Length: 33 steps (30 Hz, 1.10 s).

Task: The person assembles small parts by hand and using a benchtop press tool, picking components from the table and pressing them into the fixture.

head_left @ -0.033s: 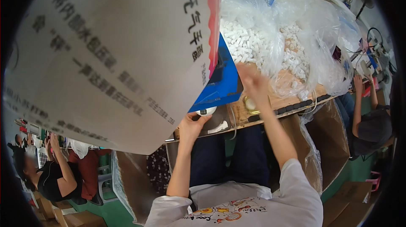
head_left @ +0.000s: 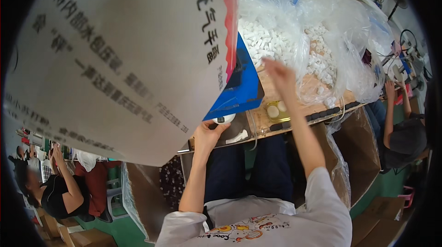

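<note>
My left hand (head_left: 208, 133) is at the table's front edge, its fingers closed on a round white plastic part (head_left: 224, 119) with a small dark window. A large pale printed sheet and a blue boxy fixture (head_left: 243, 83) hang over the part's far side. My right hand (head_left: 280, 73) is raised beside the fixture, near the white pieces, its fingers pinched together; what they hold is too small to make out. Below that wrist sits a yellowish tray (head_left: 278, 111) with round white discs in it. On a dark mat near my left hand lies a curved white piece (head_left: 237, 137).
The large printed sheet (head_left: 119, 67) blocks the left side. Small white plastic pieces (head_left: 264, 42) are heaped at the back, with clear plastic bags (head_left: 354, 40) around them. Cardboard boxes (head_left: 359, 150) stand below the table. A person (head_left: 60, 187) works at left, another (head_left: 405, 136) at right.
My right hand has moved slightly away from me, toward the heap, uncovering more of the yellowish tray. My left hand stays on the round white part.
</note>
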Motion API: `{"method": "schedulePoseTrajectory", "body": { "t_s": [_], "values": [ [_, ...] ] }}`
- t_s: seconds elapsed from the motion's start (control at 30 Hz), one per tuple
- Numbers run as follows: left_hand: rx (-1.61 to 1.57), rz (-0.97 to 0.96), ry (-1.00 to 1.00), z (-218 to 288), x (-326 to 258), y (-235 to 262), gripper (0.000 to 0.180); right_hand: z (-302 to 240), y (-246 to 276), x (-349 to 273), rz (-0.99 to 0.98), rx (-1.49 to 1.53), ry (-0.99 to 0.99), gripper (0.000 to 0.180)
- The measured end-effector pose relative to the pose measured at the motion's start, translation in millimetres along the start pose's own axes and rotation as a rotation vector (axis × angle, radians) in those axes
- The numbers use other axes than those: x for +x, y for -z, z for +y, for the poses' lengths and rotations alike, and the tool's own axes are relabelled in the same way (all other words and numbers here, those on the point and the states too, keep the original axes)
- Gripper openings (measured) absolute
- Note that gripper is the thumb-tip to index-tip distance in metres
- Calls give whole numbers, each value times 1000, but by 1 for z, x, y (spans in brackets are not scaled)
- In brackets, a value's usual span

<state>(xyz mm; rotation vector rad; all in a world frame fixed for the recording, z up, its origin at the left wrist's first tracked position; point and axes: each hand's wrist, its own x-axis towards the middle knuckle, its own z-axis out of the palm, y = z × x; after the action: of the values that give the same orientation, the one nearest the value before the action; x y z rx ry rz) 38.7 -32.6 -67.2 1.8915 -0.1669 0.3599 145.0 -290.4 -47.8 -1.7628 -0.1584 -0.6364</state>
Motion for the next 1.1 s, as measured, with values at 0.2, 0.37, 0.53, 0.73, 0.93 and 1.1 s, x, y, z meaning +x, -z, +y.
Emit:
{"method": "schedulePoseTrajectory", "body": {
  "t_s": [0.2,0.37,0.53,0.73,0.93,1.1],
  "values": [
    [264,-20,-110,-5,-10,-16,21,124,60,149,58,-816,187,30],
    [46,-101,90,-15,-29,0,37,124,7,120,-19,-826,88,38],
    [-272,154,178,-2,-47,16,49,90,24,83,-274,-699,206,29],
    [-351,131,234,6,-44,28,41,66,42,47,-370,-600,437,28],
    [-258,104,180,4,-47,37,36,8,53,22,-179,-412,174,22],
    [8,46,28,15,-27,10,31,-19,39,-24,-407,-446,76,24]
  ]
}}
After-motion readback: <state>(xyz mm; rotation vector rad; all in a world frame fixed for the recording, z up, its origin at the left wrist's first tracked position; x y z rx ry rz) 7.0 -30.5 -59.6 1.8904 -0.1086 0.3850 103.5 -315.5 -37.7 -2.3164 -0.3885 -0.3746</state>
